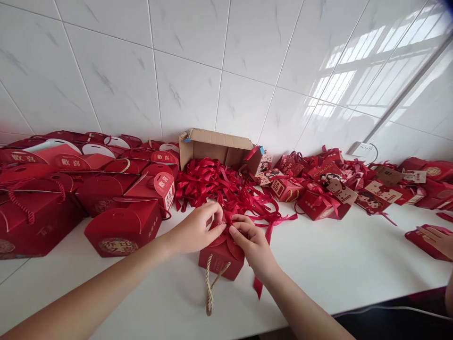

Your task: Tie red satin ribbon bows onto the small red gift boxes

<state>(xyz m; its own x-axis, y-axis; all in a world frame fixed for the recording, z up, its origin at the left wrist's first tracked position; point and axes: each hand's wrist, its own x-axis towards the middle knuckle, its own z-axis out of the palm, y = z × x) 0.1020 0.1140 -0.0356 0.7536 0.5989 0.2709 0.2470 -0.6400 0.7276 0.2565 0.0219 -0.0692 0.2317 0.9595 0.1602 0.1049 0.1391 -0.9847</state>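
Note:
A small red gift box (221, 259) stands on the white table in front of me, its twisted cream rope handle (209, 297) hanging down the near side. Over its folded top, my left hand (201, 227) pinches a red satin ribbon from the left. From the right, my right hand (253, 243) pinches the same ribbon, fingertips close to those of the left. One ribbon end (258, 287) trails down to the table right of the box. Fingers partly hide the ribbon where it crosses the box top.
Behind the box, loose red ribbons (208, 182) spill from a cardboard carton (222, 138) against the tiled wall. Many red boxes (122, 229) crowd the left. Ribboned boxes (318, 203) stand at right. Another person's hand (439, 241) rests on a red box at the far right.

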